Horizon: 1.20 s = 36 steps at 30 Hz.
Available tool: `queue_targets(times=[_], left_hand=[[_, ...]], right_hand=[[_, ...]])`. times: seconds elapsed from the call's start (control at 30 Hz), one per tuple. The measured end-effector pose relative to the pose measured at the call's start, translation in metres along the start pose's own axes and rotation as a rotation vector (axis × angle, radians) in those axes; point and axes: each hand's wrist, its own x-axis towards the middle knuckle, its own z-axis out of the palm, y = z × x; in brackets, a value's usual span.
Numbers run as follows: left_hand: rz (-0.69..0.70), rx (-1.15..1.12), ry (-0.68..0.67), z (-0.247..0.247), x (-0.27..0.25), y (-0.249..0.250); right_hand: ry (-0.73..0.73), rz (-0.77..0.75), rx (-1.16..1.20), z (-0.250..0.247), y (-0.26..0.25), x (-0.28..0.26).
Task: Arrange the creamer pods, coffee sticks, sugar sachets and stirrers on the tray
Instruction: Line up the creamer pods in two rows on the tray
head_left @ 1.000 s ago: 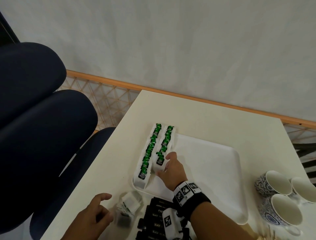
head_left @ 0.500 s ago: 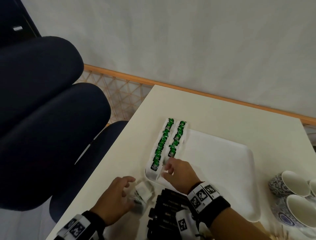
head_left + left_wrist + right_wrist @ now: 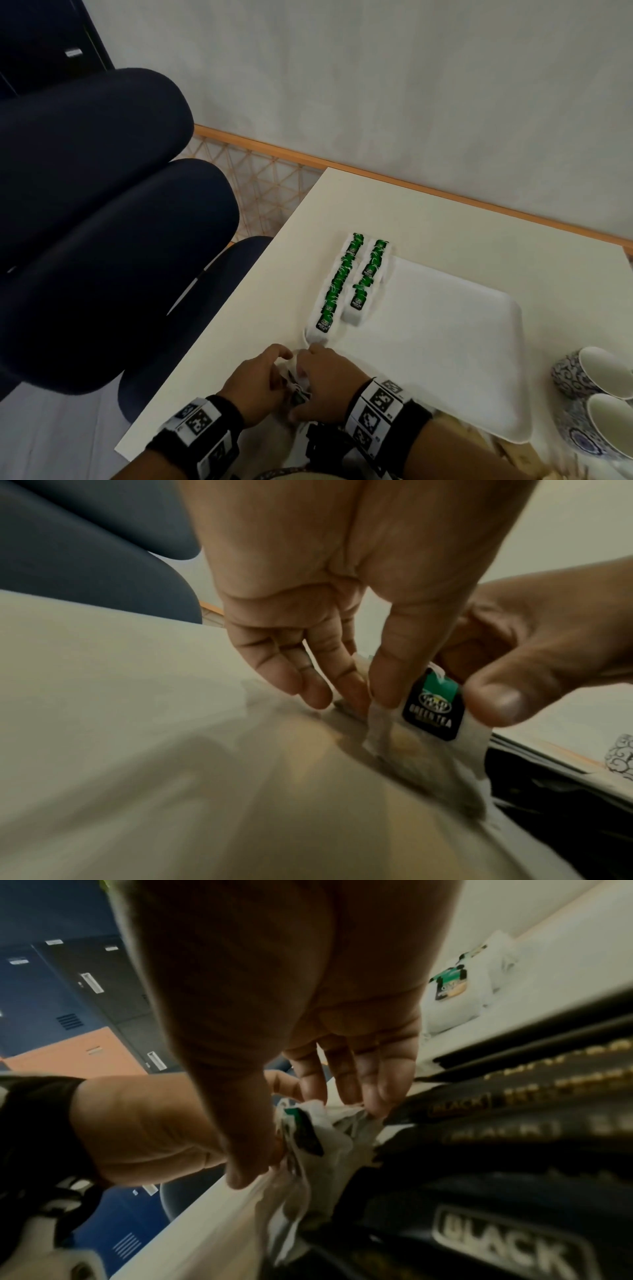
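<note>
Half hidden between both hands at the table's [image 3: 219,394] near edge: a small heap of white tea bags [image 3: 424,739] with green-black tags. Left hand [image 3: 255,387] pinching them; right hand [image 3: 325,380] gripping the same heap. On the tray [image 3: 445,359], two tidy rows [image 3: 346,284].

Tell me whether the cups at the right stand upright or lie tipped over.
Tipped: the cups lie on their sides on the table, white insides facing the camera.
</note>
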Motion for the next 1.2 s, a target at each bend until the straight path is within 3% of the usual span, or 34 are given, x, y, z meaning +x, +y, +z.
queue_targets(times=[0.3,0.57,0.7,0.8,1.03,1.2], left_hand=[[0.059,-0.146,0.043,-0.001,-0.014,-0.004],[0.187,0.003,0.071,-0.008,-0.021,-0.001],[0.202,-0.130,0.065,-0.016,-0.024,-0.003],[0.119,-0.286,0.037,-0.022,-0.025,0.006],[0.078,-0.646,0.017,-0.029,-0.029,0.025],[0.008,-0.880,-0.028,-0.033,-0.032,0.030]], right_hand=[[0.079,-0.004,-0.033,0.006,0.004,-0.002],[0.154,-0.104,0.190,-0.013,0.009,-0.018],[0.226,-0.068,0.411,-0.019,0.009,-0.025],[0.314,-0.048,0.518,-0.024,0.006,-0.026],[0.456,-0.091,0.518,-0.031,-0.001,-0.028],[0.560,-0.201,0.518,-0.033,-0.002,-0.030]])
